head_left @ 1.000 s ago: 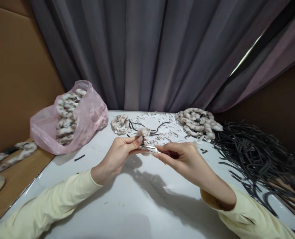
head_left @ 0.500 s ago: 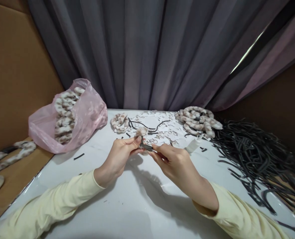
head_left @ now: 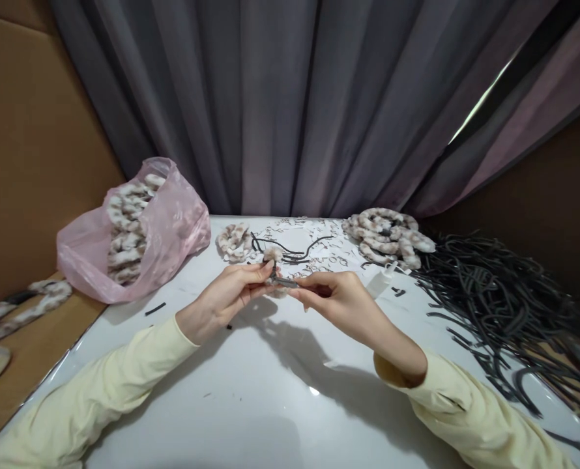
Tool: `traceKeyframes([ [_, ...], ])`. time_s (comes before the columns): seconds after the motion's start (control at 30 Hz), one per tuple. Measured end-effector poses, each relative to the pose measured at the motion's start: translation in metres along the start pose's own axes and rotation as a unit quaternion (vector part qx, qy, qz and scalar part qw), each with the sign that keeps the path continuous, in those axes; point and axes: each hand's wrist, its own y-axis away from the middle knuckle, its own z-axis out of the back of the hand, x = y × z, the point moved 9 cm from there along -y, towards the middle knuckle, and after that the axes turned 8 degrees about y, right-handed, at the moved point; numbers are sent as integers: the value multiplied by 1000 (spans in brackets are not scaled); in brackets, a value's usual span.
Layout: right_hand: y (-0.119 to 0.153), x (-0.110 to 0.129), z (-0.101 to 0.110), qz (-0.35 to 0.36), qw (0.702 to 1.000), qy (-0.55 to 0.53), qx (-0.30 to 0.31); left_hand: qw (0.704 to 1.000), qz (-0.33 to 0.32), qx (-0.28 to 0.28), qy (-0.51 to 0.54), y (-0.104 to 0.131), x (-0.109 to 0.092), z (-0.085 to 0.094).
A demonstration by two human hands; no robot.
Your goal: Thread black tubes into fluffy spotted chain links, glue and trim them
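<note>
Above the table's middle, my left hand [head_left: 226,290] is closed, with thumb and fingers pinching a small fluffy brown-and-white piece [head_left: 272,254]. Part of a dark strip [head_left: 272,270] shows at its fingertips. My right hand [head_left: 332,290] pinches a slim dark grey piece [head_left: 287,283] that reaches across to the left fingertips. Whether that piece is a tool or a strip end, I cannot tell. Fingers partly hide where the two meet. Just beyond the hands lie dark cords [head_left: 290,255] among many thin scraps [head_left: 319,264] on the white table [head_left: 270,404].
A pink plastic bag [head_left: 182,228] with fluffy rings stands at the left. One fluffy ring [head_left: 234,242] lies near the curtain [head_left: 270,117]. To the right are a fluffy coil [head_left: 390,234], a small white bottle [head_left: 380,281] and a heap of black strips [head_left: 495,299].
My left hand has shifted slightly left. My right hand has turned a little, its fingers now flatter around the dark grey piece. Both hands keep their pinch.
</note>
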Motion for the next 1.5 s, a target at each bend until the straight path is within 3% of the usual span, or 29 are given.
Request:
traceKeyframes([
  [0.17, -2, -7, -3, -41, 996, -56, 53, 1000, 12, -17, 1, 1, 0, 0],
  [0.57, 4, 2, 4, -1, 999, -28, -22, 1000, -17, -6, 0, 2, -2, -3],
  [0.8, 8, 13, 5, 69, 993, 64, -65, 1000, -17, -9, -1, 6, 1, -4],
  [1.0, 14, 21, -4, 143, 969, 153, -135, 999, -37, -26, -4, 7, 6, -6],
  [1.33, 19, 23, -21, 148, 919, 345, -117, 999, -36, -13, 13, 2, 13, -5],
  [1.5, 17, 25, -29, 141, 905, 378, -135, 997, -61, -46, 31, 4, 10, -9],
])
